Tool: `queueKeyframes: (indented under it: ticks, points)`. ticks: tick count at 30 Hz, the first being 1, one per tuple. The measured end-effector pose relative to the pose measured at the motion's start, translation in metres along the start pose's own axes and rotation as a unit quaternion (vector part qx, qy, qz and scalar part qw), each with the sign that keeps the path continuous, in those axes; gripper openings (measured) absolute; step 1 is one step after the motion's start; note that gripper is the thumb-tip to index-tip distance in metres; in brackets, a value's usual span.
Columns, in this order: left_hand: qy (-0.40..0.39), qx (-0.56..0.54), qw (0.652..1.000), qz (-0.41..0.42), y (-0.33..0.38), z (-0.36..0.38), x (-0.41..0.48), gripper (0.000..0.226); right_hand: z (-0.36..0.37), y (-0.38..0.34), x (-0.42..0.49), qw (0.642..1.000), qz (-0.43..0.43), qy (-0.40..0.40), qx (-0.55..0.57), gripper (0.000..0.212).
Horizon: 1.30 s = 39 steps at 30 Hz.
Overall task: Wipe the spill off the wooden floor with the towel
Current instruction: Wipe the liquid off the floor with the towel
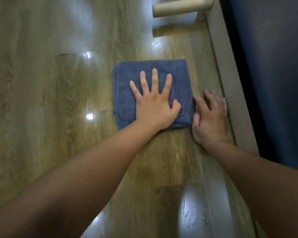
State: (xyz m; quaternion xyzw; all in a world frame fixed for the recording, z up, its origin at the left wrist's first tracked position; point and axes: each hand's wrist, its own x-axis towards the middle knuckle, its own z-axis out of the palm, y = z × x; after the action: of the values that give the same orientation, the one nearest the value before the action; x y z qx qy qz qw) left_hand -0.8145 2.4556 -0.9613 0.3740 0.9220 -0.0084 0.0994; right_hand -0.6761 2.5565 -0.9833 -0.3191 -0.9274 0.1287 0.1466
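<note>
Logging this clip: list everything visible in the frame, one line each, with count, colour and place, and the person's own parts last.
towel: one, blue, folded into a square, flat on the floor at centre.
wooden floor: one, olive-brown, glossy with light glare; fills most of the view.
furniture leg: one, pale beige, cylindrical, top centre-right.
furniture base edge: one, grey-brown strip along the right side.
dark panel: one, navy, far right; blurred, so I cannot tell what it is.
spill: none clearly distinguishable among the reflections.
left hand: one, palm down, fingers spread, pressing on the towel.
right hand: one, at the towel's right edge, beside the base.
</note>
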Motion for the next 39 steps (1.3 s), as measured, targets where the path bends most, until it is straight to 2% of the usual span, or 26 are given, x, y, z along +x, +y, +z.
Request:
queueKeyframes:
  ticks: [6, 9, 12, 17, 19, 22, 26, 29, 32, 36, 39]
  points:
    - [-0.009, -0.016, 1.000, -0.023, 0.036, -0.029, 0.138, 0.079, 0.005, 0.000, -0.002, 1.000, 0.013, 0.009, 0.009, 0.053]
    - [-0.020, -0.026, 0.999, -0.023, 0.039, -0.035, 0.167, 0.078, 0.004, -0.001, -0.003, 1.000, 0.010, 0.002, 0.007, 0.054]
    - [-0.008, -0.049, 0.999, -0.006, 0.027, -0.030, 0.139, 0.073, 0.005, -0.003, -0.003, 1.000, 0.014, 0.006, 0.010, 0.054]
    - [0.011, -0.093, 0.995, 0.020, -0.019, -0.010, -0.010, 0.071, 0.000, -0.003, 0.000, 1.000, 0.021, -0.016, 0.007, 0.056]
    - [-0.006, -0.072, 0.997, -0.007, -0.029, 0.000, -0.038, 0.072, -0.002, -0.003, 0.002, 1.000, 0.025, -0.019, 0.005, 0.056]
    - [-0.009, -0.052, 0.997, -0.057, -0.013, -0.004, 0.012, 0.077, 0.000, -0.003, 0.001, 1.000, 0.023, -0.008, 0.003, 0.055]
    - [-0.008, -0.043, 0.999, -0.024, 0.027, -0.024, 0.114, 0.078, 0.005, 0.000, -0.001, 1.000, 0.012, -0.008, 0.002, 0.055]
    - [-0.015, -0.031, 0.999, -0.009, 0.033, -0.030, 0.139, 0.076, 0.006, -0.001, -0.002, 1.000, 0.015, -0.007, 0.016, 0.055]
    - [-0.006, -0.043, 0.999, 0.017, 0.016, -0.022, 0.104, 0.072, 0.006, -0.002, -0.003, 1.000, 0.010, -0.013, 0.023, 0.055]
    - [0.029, -0.084, 0.996, -0.028, -0.052, -0.007, -0.021, 0.073, 0.000, -0.003, 0.000, 0.999, 0.013, -0.036, 0.024, 0.058]
    - [-0.023, -0.047, 0.996, -0.067, -0.098, -0.001, -0.075, 0.077, 0.001, -0.003, -0.001, 0.999, 0.023, -0.041, 0.021, 0.058]
